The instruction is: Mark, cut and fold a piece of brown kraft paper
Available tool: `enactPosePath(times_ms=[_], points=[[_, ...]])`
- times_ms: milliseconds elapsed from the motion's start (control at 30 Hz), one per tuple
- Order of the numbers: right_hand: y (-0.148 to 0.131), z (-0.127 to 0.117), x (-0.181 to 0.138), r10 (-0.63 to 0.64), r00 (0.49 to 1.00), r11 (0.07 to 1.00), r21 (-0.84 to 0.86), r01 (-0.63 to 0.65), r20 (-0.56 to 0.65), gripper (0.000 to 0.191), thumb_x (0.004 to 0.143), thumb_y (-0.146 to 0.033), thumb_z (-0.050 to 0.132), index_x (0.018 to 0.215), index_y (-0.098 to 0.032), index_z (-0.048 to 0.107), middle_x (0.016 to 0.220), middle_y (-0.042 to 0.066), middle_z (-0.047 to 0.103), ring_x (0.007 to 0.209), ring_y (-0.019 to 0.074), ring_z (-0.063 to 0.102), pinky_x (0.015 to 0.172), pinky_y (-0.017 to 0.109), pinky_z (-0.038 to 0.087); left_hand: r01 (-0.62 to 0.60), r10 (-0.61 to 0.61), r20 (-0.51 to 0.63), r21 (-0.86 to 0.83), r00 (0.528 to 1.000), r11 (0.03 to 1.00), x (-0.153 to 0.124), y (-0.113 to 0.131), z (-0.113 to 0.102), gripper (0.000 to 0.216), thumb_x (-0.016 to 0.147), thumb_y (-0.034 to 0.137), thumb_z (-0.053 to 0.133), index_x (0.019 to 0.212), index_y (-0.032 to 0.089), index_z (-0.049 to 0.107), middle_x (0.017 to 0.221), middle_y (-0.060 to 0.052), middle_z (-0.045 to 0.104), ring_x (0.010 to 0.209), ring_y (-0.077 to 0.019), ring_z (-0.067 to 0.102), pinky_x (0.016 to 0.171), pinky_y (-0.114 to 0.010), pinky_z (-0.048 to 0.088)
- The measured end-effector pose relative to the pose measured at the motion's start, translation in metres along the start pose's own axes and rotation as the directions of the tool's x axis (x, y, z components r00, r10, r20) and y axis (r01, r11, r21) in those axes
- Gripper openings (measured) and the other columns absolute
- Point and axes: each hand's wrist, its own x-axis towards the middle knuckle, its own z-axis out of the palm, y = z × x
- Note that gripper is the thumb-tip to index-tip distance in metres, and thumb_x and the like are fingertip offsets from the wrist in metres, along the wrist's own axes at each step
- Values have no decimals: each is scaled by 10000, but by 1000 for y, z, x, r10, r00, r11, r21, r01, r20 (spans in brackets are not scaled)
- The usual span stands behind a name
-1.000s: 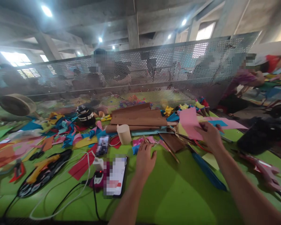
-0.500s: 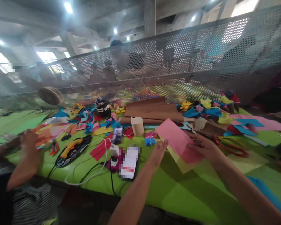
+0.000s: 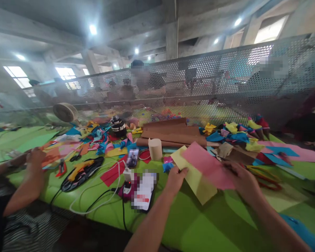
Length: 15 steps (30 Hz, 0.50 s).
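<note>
Pinching yellow sheet (image 3: 199, 187) by its left edge: left hand (image 3: 176, 179). Right hand (image 3: 240, 178) at pink sheet (image 3: 207, 164), grip apparently closed on its right end, fingertips blurred. Sheets overlap, held above table (image 3: 194, 225). My judgement: uneven pull could crease pink; a slackened left pinch could drop yellow.

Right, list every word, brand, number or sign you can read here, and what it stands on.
Nothing reads with certainty.
Black container: pale lettering on its side, too small and blurred to quote.
Phone lying on the table: screen pixelated, unreadable.
Pink sheet and yellow sheet: no writing visible.
</note>
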Motion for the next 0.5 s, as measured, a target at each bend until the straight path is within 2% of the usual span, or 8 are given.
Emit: enactPosePath(times_ms=[67, 167, 267, 367, 433, 500], points=[[4, -9, 3, -17, 998, 997, -76, 12, -62, 328, 820, -485, 528, 943, -230, 692, 878, 86, 786, 808, 280, 723, 704, 364, 560, 17, -20, -43, -67, 999, 998, 0, 1, -1, 377, 755, 419, 790, 1031, 163, 765, 1091, -116, 788, 1047, -314, 691, 966, -451, 531], [6, -21, 6, -16, 996, 981, -193, -3, -93, 312, 858, -432, 519, 1026, -240, 699, 970, 102, 788, 845, 291, 729, 725, 372, 555, 49, -64, -92, -154, 994, 987, -1, 3, -2, 375, 733, 417, 801, 1008, 165, 761, 1121, -121, 781, 1065, -313, 696, 993, -460, 520], [1, -27, 5, -35, 994, 950, -313, 0, -106, 368, 872, -410, 554, 1159, -241, 710, 1178, 155, 743, 1005, 350, 717, 836, 435, 549, 109, -140, -129, -219, 982, 970, -2, 6, -2, 377, 686, 433, 831, 935, 161, 750, 1030, -110, 791, 991, -302, 717, 939, -453, 548], [-9, -20, -2, -233, 970, 879, -441, 182, -63, 426, 934, -417, 510, 1263, -201, 671, 1257, 200, 705, 1165, 386, 658, 966, 503, 514, 162, -202, -95, -321, 975, 933, -5, 9, 1, 394, 669, 457, 845, 901, 163, 724, 915, -84, 789, 922, -292, 734, 882, -443, 575], [-19, -9, -10, -379, 925, 829, -436, 349, 21, 422, 966, -413, 490, 1313, -218, 632, 1241, 167, 722, 1175, 359, 655, 979, 503, 517, 166, -217, -78, -416, 973, 894, -7, 13, 6, 403, 667, 463, 852, 900, 170, 704, 899, -76, 786, 941, -291, 737, 886, -438, 581], [-30, 3, -22, -463, 879, 793, -388, 470, 117, 450, 958, -408, 539, 1380, -258, 580, 1291, 127, 712, 1195, 337, 648, 978, 493, 524, 172, -238, -66, -512, 969, 842, -10, 19, 12, 406, 672, 460, 859, 912, 182, 686, 935, -79, 786, 992, -289, 732, 904, -436, 583]])
